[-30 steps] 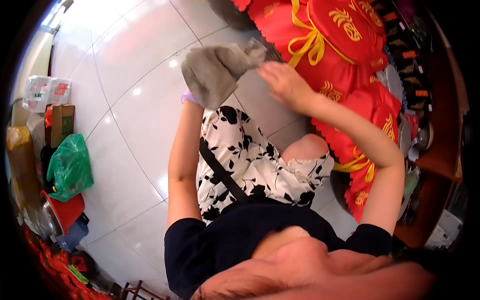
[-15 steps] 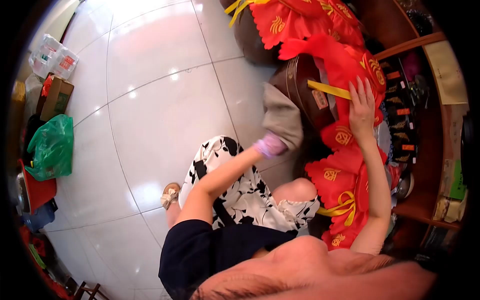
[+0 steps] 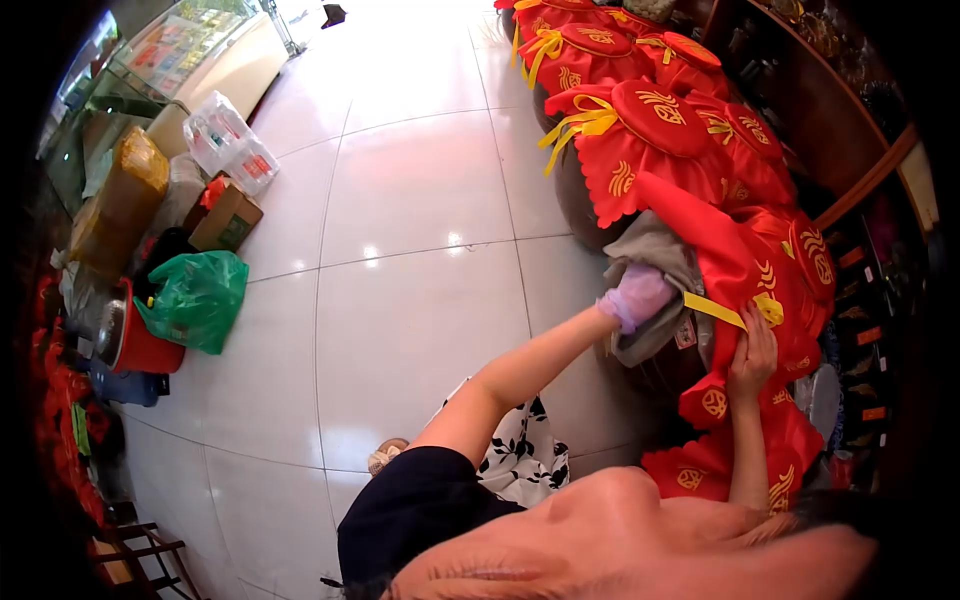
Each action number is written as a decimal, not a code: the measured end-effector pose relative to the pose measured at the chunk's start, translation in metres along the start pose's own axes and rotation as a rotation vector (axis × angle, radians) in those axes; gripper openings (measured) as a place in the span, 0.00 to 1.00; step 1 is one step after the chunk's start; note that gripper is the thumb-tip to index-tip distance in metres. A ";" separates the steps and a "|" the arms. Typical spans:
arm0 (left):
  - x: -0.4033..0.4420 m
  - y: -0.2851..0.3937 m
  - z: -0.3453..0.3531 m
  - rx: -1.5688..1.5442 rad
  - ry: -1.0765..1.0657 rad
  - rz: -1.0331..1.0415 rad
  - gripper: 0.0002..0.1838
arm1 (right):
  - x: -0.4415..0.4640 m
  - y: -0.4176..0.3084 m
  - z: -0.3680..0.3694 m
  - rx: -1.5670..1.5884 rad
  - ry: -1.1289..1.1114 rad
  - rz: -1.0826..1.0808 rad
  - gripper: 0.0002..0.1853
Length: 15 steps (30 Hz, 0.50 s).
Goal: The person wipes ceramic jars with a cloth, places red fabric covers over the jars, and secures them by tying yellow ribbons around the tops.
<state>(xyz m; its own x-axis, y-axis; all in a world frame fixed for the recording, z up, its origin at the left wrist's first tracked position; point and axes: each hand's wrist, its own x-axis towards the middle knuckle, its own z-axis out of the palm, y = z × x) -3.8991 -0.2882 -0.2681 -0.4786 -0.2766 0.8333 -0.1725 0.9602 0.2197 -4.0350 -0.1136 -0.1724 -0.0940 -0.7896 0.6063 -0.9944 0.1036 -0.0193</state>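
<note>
- Grey cloth (image 3: 655,238), one piece, lies bunched against the side of one dark brown jar (image 3: 662,376), to the right of the tiled floor (image 3: 420,330).
- One left hand (image 3: 642,292), in a single thin purple glove, presses into that cloth; its fingertips are hidden, so I cannot tell whether they are closed on it.
- One right hand (image 3: 752,362), bare, lies on one red cover (image 3: 732,250) over the jar, fingers stretched out and close together; I cannot tell whether they pinch the fabric.
- One yellow ribbon (image 3: 714,310) runs across between the two hands, from the cloth towards the right fingertips.
- One small label (image 3: 685,333) shows on the jar, just below the ribbon.
- Four round red tops (image 3: 660,115) with gold characters stand out clearly beyond the hands; more red covers overlap around them, so their full number cannot be told.
- Across the floor, on the left, are one green bag (image 3: 205,305), one red basin (image 3: 150,342), one cardboard box (image 3: 228,217), one clear-wrapped pack (image 3: 230,142) and one tall taped parcel (image 3: 122,205).
- One sandal (image 3: 387,456) and one stretch of black-flowered white clothing (image 3: 522,456) show beside the left arm.
</note>
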 end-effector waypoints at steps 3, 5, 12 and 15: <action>0.007 -0.045 0.014 0.031 -0.416 0.025 0.12 | 0.001 -0.003 -0.001 -0.022 0.015 -0.019 0.16; 0.009 -0.067 0.031 0.000 -0.654 -0.160 0.13 | 0.002 -0.005 -0.003 -0.021 0.022 -0.013 0.16; -0.127 -0.027 0.057 -0.065 -0.463 -0.530 0.10 | 0.000 0.005 0.006 -0.087 0.077 -0.043 0.17; -0.170 0.052 0.061 -0.188 -0.449 -0.633 0.10 | 0.002 -0.001 0.001 -0.061 0.087 -0.057 0.16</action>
<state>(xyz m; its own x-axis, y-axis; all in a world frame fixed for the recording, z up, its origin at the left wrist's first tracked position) -3.8794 -0.1938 -0.4296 -0.6462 -0.7223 0.2464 -0.3986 0.5948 0.6981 -4.0342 -0.1158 -0.1720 -0.0298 -0.7403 0.6716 -0.9930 0.0985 0.0645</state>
